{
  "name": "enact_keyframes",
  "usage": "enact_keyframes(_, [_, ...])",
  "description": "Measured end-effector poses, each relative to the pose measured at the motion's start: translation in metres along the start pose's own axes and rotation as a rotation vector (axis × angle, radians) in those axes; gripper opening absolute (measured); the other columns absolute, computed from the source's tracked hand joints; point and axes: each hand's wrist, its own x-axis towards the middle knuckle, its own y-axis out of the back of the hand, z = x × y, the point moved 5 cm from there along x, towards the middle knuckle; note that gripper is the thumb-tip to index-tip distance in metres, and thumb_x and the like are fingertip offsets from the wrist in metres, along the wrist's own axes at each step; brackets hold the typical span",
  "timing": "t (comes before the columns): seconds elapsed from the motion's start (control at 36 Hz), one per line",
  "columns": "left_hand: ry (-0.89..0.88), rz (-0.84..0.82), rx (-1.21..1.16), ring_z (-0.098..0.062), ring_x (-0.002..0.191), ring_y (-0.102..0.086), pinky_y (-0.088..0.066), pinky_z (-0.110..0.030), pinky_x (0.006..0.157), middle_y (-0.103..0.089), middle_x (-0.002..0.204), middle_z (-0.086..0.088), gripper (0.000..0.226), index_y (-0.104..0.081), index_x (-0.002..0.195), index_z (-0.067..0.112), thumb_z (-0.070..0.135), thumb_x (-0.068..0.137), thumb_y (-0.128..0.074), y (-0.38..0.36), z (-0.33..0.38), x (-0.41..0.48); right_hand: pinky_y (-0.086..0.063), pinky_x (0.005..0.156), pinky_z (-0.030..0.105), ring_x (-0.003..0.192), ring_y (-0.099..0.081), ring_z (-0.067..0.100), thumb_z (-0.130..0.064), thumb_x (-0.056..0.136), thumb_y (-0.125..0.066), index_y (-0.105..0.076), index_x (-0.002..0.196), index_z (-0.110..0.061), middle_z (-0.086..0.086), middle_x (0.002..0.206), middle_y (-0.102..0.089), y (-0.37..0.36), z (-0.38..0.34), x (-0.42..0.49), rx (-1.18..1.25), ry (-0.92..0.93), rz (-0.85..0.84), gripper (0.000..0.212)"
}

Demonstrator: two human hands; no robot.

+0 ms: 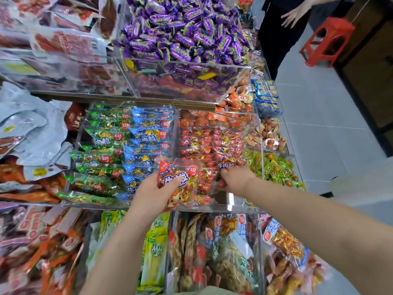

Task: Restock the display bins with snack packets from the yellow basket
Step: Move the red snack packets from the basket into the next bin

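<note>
Forearms: both of mine reach up from the bottom edge, over the lower bins of bagged snacks (212, 252).
Left hand (153, 188): fingers wrapped round a red snack packet (178, 182), thumb across its face, held above the front edge of the clear bin (231, 207).
Right hand (236, 179): knuckles up, fingers curled down into the red packets (210, 145) already in that bin; whether it pinches one I cannot tell, the fingertips are hidden.
Packet feel: I judge it light, a crinkly film bag of small wrapped pieces, soft and shifting, slick on the outside.
Where to hold: across the middle, as now, or by the sealed top edge; squeezing hard could crush the contents.
Neighbours: blue packets (148, 133) and green packets (102, 135) in the bin beside.
Yellow basket: not in view.
</note>
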Motion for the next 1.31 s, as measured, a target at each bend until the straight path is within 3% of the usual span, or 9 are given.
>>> enact_keyframes(0.28, [0.039,0.012,0.004,-0.002,0.077,-0.069,-0.048,-0.023,0.063,-0.073,0.079,0.018,0.009,-0.066,0.09,0.031,0.039,0.088,-0.065,0.002,0.0,0.008,-0.042,0.078,0.037,0.106,-0.057,0.029,-0.003,0.087,-0.047,-0.044,0.123,-0.01,0.009,0.119,-0.058,0.015,0.013,0.025,0.163,-0.266,-0.047,0.037])
enact_keyframes(0.47, [0.035,-0.018,0.009,-0.006,0.077,-0.071,-0.052,-0.029,0.069,-0.073,0.081,0.017,0.012,-0.067,0.09,0.03,0.041,0.087,-0.065,0.004,-0.002,0.01,-0.037,0.095,0.041,0.113,-0.047,0.031,-0.011,0.085,-0.046,-0.042,0.119,-0.012,0.012,0.121,-0.052,0.005,0.008,0.017,0.159,-0.354,0.229,0.034])
enact_keyframes(0.53, [0.032,-0.017,0.008,-0.006,0.078,-0.07,-0.053,-0.03,0.071,-0.073,0.081,0.019,0.011,-0.067,0.09,0.031,0.041,0.087,-0.065,0.004,-0.002,0.011,-0.025,0.107,0.046,0.122,-0.033,0.033,-0.023,0.086,-0.048,-0.03,0.129,-0.015,0.014,0.129,-0.037,-0.003,0.005,0.011,0.126,-0.377,0.296,0.048])
enact_keyframes(0.58, [0.033,-0.022,0.012,-0.003,0.076,-0.069,-0.052,-0.028,0.069,-0.073,0.08,0.02,0.011,-0.067,0.089,0.031,0.041,0.088,-0.064,0.002,-0.002,0.011,0.001,0.114,0.053,0.139,-0.008,0.039,-0.033,0.089,-0.046,0.001,0.148,-0.018,0.017,0.148,-0.012,-0.014,0.002,0.008,0.081,-0.359,0.24,0.076])
enact_keyframes(0.64, [0.034,-0.03,0.016,0.001,0.071,-0.068,-0.049,-0.026,0.065,-0.072,0.079,0.022,0.012,-0.066,0.089,0.03,0.041,0.088,-0.064,0.001,-0.002,0.012,0.021,0.106,0.053,0.14,0.02,0.04,-0.034,0.093,-0.041,0.038,0.136,-0.015,0.018,0.154,0.018,-0.024,0.0,0.008,0.032,-0.343,0.171,0.092])
enact_keyframes(0.69, [0.033,-0.041,0.018,0.003,0.068,-0.068,-0.048,-0.024,0.062,-0.072,0.078,0.022,0.013,-0.066,0.09,0.028,0.041,0.088,-0.064,-0.001,0.0,0.013,0.024,0.102,0.051,0.137,0.029,0.039,-0.028,0.094,-0.04,0.049,0.121,-0.014,0.019,0.151,0.029,-0.028,0.0,0.009,0.016,-0.328,0.155,0.094])
enact_keyframes(0.94, [0.067,-0.061,-0.021,-0.002,0.071,-0.07,-0.05,-0.024,0.062,-0.073,0.08,0.019,0.01,-0.065,0.09,0.03,0.04,0.087,-0.065,0.001,-0.004,0.017,0.029,0.097,0.054,0.122,0.046,0.036,-0.001,0.082,-0.035,0.046,0.124,-0.018,0.017,0.133,0.049,-0.027,0.009,0.028,0.121,-0.317,0.15,0.094])
enact_keyframes(1.17, [0.102,-0.054,0.033,-0.011,0.078,-0.072,-0.056,-0.039,0.081,-0.075,0.082,0.012,0.013,-0.07,0.086,0.032,0.045,0.083,-0.068,0.002,-0.006,0.024,0.025,0.1,0.06,0.119,0.049,0.042,-0.006,0.083,-0.033,0.063,0.102,-0.015,0.023,0.112,0.064,-0.021,0.015,0.04,0.305,-0.451,0.03,0.098])
enact_keyframes(1.31, [0.076,-0.069,0.013,-0.005,0.075,-0.071,-0.053,-0.035,0.076,-0.074,0.081,0.016,0.007,-0.069,0.082,0.035,0.041,0.085,-0.067,-0.003,-0.003,0.021,0.024,0.101,0.062,0.124,0.044,0.044,-0.031,0.086,-0.049,0.055,0.119,-0.012,0.028,0.119,0.058,-0.017,0.006,0.028,0.345,-0.497,0.002,0.111])
